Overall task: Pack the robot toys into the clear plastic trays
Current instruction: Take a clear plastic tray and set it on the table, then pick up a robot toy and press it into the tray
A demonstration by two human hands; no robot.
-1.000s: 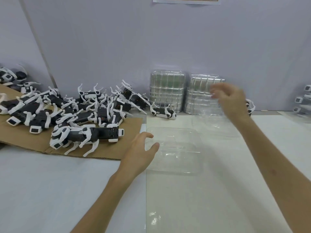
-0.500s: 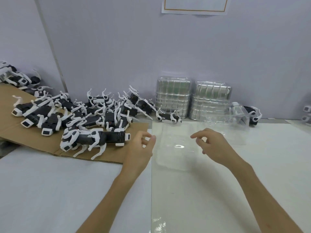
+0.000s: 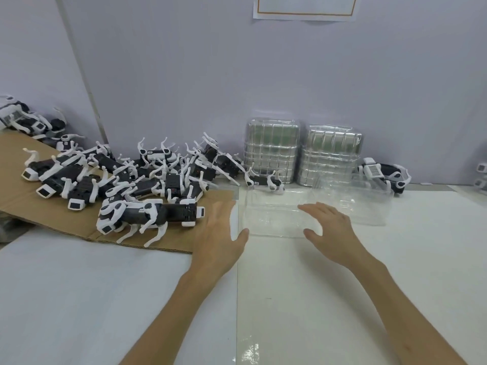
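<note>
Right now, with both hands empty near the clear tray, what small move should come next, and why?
Probably reach the left hand to the nearest robot toy on the cardboard. The clear tray in front holds nothing, the right hand is at it, and neither hand holds a toy.

1. A plain pale lilac-grey wall closes the far edge of the table, matte and unmarked.
2. A thin vertical strip runs down the wall at the left and leans in the wide-angle view; a second wall panel of the same colour lies left of it.
3. A white paper sheet with an orange border hangs at the top of the wall, cut off by the frame.
4. The table is white and smooth; its right part is covered by a glossy surface with a straight edge running from near to far.
5. A flat brown cardboard sheet lies along the far left edge.
6. The light is soft and even, with a small glare on the gloss at the near edge.
</note>
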